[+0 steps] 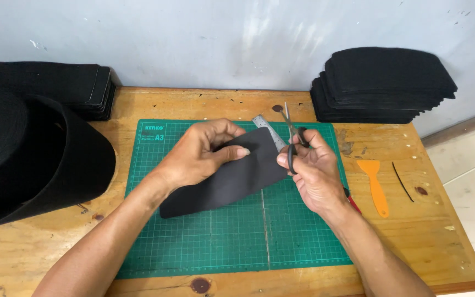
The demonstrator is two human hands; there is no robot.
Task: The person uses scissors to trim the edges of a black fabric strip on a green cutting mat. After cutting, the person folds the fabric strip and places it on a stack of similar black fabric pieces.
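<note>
Black felt piece (224,181) in left hand (202,154), steel scissors (292,135)

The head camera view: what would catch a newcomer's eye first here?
Two bare hands meet over a green cutting mat at the middle of a wooden table: the left hand pinches a black felt piece, the right hand grips scissors. A big black felt roll fills the left side, and stacked black cut pieces sit back right.

ruler (266,130) mostly hidden, red tool (353,203) perhaps
</note>
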